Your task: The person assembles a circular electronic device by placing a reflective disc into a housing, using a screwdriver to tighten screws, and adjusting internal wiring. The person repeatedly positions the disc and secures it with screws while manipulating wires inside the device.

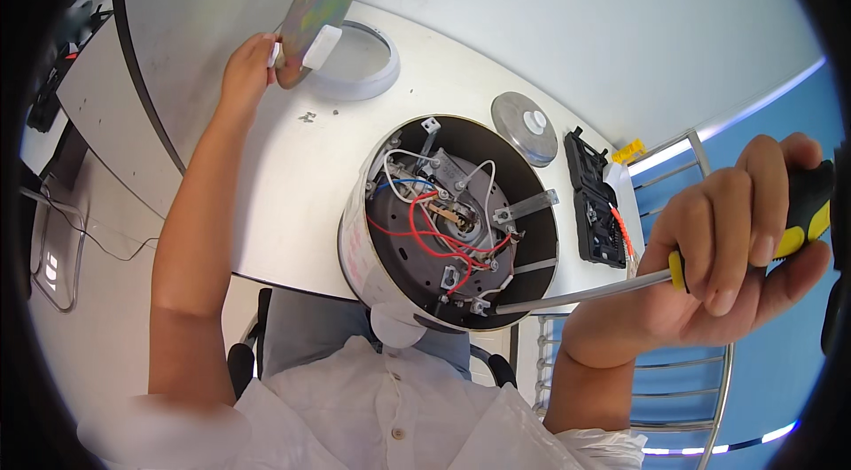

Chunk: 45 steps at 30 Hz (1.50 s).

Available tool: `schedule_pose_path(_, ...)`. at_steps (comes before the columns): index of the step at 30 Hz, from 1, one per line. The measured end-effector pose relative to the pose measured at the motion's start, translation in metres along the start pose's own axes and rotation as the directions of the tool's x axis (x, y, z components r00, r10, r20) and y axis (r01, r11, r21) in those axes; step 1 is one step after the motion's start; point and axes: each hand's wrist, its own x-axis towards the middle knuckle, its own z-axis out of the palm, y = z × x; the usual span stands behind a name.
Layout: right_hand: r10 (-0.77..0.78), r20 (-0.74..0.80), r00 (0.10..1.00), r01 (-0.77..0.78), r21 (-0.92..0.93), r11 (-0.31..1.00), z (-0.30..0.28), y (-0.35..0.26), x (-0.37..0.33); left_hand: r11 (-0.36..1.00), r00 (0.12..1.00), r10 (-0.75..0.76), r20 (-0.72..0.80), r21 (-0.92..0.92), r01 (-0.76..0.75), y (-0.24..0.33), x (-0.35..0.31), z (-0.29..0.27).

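Closest to me, at the right, the person's right hand [714,248] is wrapped around the yellow-and-black handle of a screwdriver [589,293]. Its shaft runs down to a small metal bracket [480,305] inside a drum-shaped housing [362,253]; whether the tip sits in a screw, I can't tell. The housing stands at the near edge of the white table [284,213], open side up, with red, white and blue wires [443,254] looping across its dark base. The hands are well apart: over the table's left part, the left hand [246,73] is clamped on the rim of a round metal disc [324,0], held up on edge, a white block on its face. Beyond the housing, toward the right end, lies an open black tool case [596,235], an orange, slim item [622,229] beside it. Along the far edge rest a silver lid [514,135] with a white knob and, farther left, partly behind the disc, a white ring [368,87].
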Motion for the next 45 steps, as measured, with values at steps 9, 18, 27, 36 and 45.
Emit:
schedule_pose_path(9, -0.032, -0.028, 0.999, 0.032, 0.012, 0.999, -0.003, 0.003, 0.000, 1.000, 1.000, 0.002, -0.001, -0.026, -0.002, -0.002, 0.003, 0.001)
schedule_pose_path(18, 0.037, 0.046, 0.998, -0.034, -0.068, 0.997, -0.014, -0.004, -0.005, 1.000, 1.000, 0.002, -0.010, -0.022, -0.002, 0.002, 0.001, 0.003)
schedule_pose_path(27, 0.065, 0.007, 0.998, -0.064, -0.077, 0.995, -0.010, -0.006, -0.006, 0.999, 0.999, -0.026, -0.025, -0.036, 0.025, 0.005, -0.001, 0.004)
schedule_pose_path(36, 0.057, 0.016, 0.998, -0.056, -0.063, 0.996, -0.012, -0.004, -0.002, 0.999, 0.999, -0.029, -0.015, -0.015, 0.029, 0.006, -0.001, 0.003)
schedule_pose_path(45, 0.160, 0.035, 0.987, -0.156, -0.089, 0.984, -0.025, -0.009, 0.008, 0.999, 1.000, -0.030, -0.007, -0.024, 0.029, 0.002, 0.001, 0.001)
